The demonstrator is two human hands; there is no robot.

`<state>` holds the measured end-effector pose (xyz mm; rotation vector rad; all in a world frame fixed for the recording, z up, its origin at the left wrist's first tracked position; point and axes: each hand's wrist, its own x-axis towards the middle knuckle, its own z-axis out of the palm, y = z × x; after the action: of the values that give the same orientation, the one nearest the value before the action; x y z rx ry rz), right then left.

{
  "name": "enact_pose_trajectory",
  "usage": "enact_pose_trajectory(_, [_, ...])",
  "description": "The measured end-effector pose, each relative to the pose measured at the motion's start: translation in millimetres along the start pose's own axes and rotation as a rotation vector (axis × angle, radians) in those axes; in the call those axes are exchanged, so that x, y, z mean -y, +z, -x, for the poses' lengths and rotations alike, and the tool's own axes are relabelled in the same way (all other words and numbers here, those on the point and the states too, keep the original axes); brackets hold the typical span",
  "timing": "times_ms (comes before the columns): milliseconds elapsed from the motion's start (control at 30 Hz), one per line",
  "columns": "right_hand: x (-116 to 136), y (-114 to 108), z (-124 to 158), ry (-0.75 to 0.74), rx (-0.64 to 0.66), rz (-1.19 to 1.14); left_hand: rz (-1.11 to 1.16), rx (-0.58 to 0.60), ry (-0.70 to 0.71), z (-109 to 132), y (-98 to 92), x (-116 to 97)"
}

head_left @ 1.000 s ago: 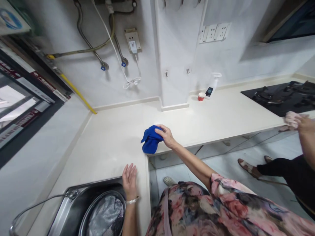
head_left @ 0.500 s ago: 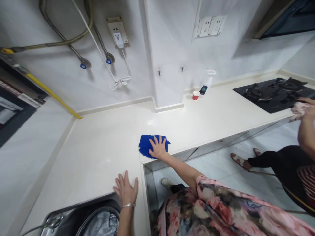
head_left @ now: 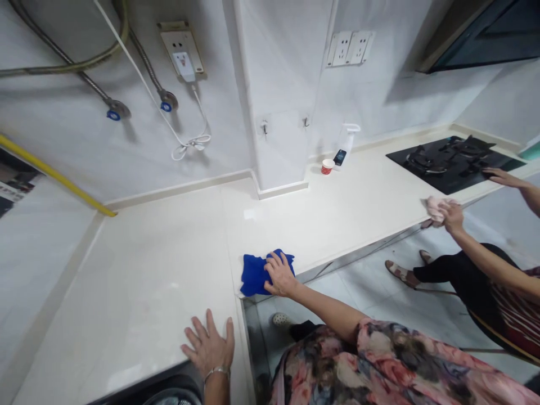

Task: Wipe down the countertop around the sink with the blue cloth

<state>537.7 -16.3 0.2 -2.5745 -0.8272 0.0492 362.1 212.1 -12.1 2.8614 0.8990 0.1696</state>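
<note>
Atop the blue cloth (head_left: 253,274) my right hand (head_left: 279,275) presses down, fingers bent and gripping its folds, at the counter's (head_left: 169,247) inner corner edge. Nearer me than the cloth, my left hand (head_left: 208,346) lies flat with fingers spread. Well beyond the cloth a red paper cup (head_left: 327,166) and a spray bottle (head_left: 346,140) stand by the wall; far right of the cloth another person's hand (head_left: 452,216) holds a pink rag (head_left: 434,207).

Cream counter (head_left: 160,270) (blue cloth (head_left: 253,274), cup (head_left: 327,166))
</note>
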Motion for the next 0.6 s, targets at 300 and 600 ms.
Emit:
enact_pose_trajectory(300, [42, 3, -74, 0.086, 0.071, 0.04, -0.037, -0.014, -0.036, -4, 5.2, 1])
enact_pose_trajectory(600, [138, 62, -76, -0.248, 0.134, -0.009, -0.092, -0.007, -0.048, -16, 12.5, 12])
